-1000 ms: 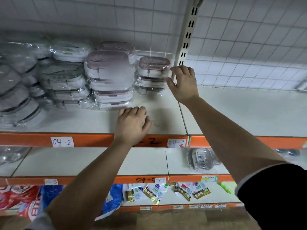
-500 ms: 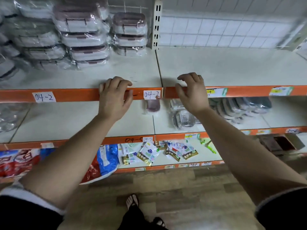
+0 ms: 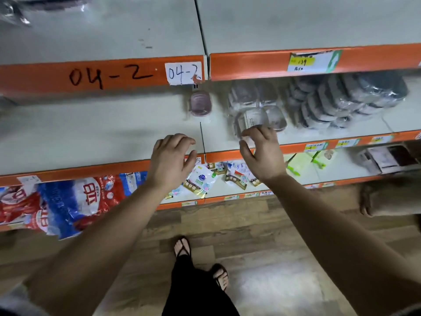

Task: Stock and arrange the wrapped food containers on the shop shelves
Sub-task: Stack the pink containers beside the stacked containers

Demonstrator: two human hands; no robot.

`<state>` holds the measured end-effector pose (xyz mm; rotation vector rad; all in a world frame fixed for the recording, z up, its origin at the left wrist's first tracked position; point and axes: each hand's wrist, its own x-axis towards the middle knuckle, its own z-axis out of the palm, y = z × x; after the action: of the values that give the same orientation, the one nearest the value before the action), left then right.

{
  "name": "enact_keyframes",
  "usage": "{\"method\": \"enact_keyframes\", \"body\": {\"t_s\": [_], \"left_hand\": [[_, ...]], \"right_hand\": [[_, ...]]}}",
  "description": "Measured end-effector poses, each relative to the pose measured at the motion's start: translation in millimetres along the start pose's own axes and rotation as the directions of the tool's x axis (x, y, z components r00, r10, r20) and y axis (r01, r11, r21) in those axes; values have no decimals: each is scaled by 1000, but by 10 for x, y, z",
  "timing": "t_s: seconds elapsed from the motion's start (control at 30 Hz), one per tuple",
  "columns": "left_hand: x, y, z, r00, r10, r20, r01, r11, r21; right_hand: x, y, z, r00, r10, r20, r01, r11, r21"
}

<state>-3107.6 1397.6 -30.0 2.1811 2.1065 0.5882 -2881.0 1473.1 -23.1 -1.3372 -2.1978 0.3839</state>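
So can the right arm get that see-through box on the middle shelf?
Probably yes. The right grip hovers open at the front edge of the clear wrapped container, which sits near the front of the middle shelf. Nothing lies between them, and the shelf above leaves room.

A single wide-angle camera worn on the head looks forward and steeply down, close to the orange-edged shelves [image 3: 114, 75]. The wooden floor [image 3: 273, 242] and the wearer's feet [image 3: 182, 247] fill its lower edge.
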Motion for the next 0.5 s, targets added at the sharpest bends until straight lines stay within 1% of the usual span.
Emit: {"method": "enact_keyframes", "body": {"t_s": [0.13, 0.27, 0.33, 0.43, 0.5], "left_hand": [[204, -81, 489, 996, -2, 91, 2, 1000, 2], [512, -229, 973, 981, -5, 194, 1, 1000, 23], [725, -344, 1189, 972, -6, 235, -6, 999, 50], [1107, -508, 1423, 965, -8, 261, -13, 997, 80], [1376, -588, 1528, 971, -25, 237, 5, 996, 85]], "right_hand": [[41, 304, 274, 998, 56, 26, -55, 998, -12], [162, 614, 511, 983, 172, 62, -169, 984, -53], [241, 768, 599, 977, 199, 80, -193, 978, -77], [362, 972, 705, 970, 214, 117, -196, 969, -152], [440, 1070, 783, 966, 238, 99, -214, 955, -203]]}}
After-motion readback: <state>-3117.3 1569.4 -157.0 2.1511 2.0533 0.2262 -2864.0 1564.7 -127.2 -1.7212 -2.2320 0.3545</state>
